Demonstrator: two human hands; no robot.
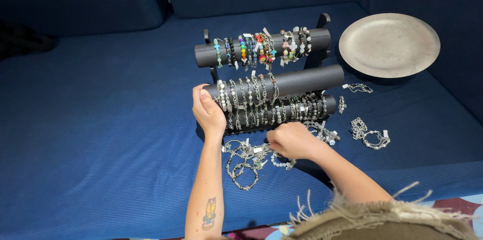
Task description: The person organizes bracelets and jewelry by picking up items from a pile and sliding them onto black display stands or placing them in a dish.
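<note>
- Three black padded bars make up the tiered bracelet stand that we steady on a dark blue ribbed sofa cushion.
- Our left hand cups the left end of the middle bar, fingers curled around the end cap.
- Our right hand rests in front of the lowest bar, fingers pinched narrow on a silvery bracelet at the edge of the loose pile.
- Judging by what hangs already, the loading looks well along: the top bar carries colourful beaded bracelets, the middle bar holds silver chains on its left half only, and the lowest bar is nearly full.
- Left over, as far as we see: the tangled pile just before the stand, another cluster to the right, and a single piece near the plate.
- Most bracelets are metallic links and small beads, many with little white tags.
- One round, shallow, matte grey metal plate sits at the back right, well apart from our hands.
</note>
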